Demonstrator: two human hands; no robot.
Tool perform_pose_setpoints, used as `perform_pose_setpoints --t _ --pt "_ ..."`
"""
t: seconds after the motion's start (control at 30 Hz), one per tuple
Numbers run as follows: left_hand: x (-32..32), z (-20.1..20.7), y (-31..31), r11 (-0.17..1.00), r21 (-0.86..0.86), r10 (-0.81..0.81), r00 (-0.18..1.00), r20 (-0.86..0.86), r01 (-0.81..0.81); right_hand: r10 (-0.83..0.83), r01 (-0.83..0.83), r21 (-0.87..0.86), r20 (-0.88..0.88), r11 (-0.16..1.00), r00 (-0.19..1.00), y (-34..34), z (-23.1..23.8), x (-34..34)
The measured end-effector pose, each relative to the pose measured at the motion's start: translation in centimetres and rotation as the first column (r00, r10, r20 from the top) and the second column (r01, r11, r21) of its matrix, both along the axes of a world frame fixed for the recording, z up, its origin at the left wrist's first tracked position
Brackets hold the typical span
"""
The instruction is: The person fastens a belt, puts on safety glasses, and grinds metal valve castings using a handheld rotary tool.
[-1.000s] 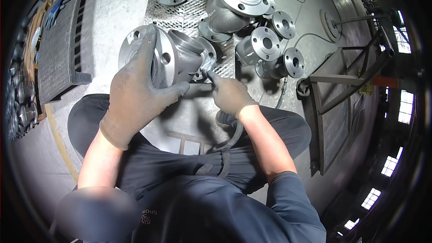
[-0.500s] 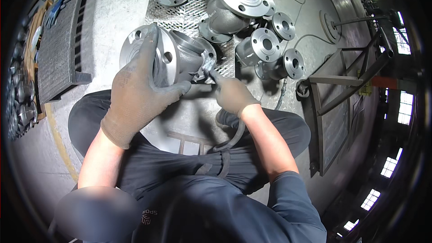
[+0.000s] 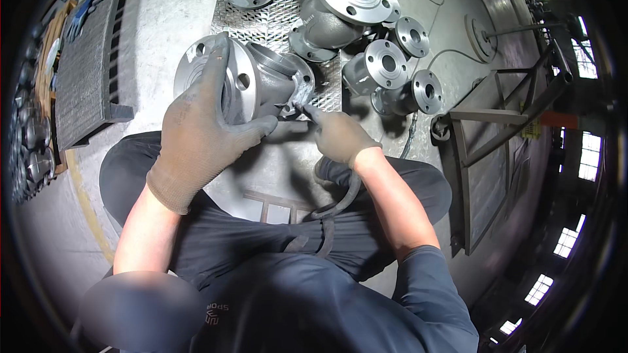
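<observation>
A grey cast valve body (image 3: pixel 273 85) with round machined flanges and a threaded opening lies on its side in front of me. My left hand (image 3: pixel 196 127), in a brown and grey work glove, bears on its left flange (image 3: pixel 245 95); the index finger lies along the rim and the thumb sticks out to the right. The other fingers are mostly hidden. My right hand (image 3: pixel 341 136), gloved alike, is closed round a hand tool whose shape is mostly covered. Its pointing finger reaches the shiny lower edge of the right flange (image 3: pixel 304 85). A grey hose (image 3: pixel 347 199) comes from below the right wrist.
More flanged castings (image 3: pixel 324 26) stand beyond on a patterned metal plate (image 3: pixel 261 23), with smaller ones (image 3: pixel 386 65) at the right. A dark metal bench (image 3: pixel 88 65) stands left, a metal frame (image 3: pixel 484 157) right. Cables (image 3: pixel 451 52) cross the floor.
My right hand and forearm have shifted very slightly right and down beside the flange edge. The left hand and the valve body stay in place.
</observation>
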State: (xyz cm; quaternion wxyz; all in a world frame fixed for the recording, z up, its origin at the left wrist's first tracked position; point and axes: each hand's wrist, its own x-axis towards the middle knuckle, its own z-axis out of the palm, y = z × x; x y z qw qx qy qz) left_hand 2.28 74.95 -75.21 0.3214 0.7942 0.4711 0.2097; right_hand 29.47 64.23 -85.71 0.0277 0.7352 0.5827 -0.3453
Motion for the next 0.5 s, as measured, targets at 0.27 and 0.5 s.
perform_pose_setpoints --t 0.27,0.5 --pt "0.0 -0.1 -0.1 0.998 0.058 0.019 1.000 -0.019 -0.018 0.076 -0.067 0.192 -0.038 0.979 0.996 -0.6 0.2 -0.1" --pt "0.1 0.2 0.0 0.999 0.031 0.014 1.000 -0.017 -0.014 0.041 -0.037 0.185 -0.022 0.982 0.999 0.6 0.6 1.9"
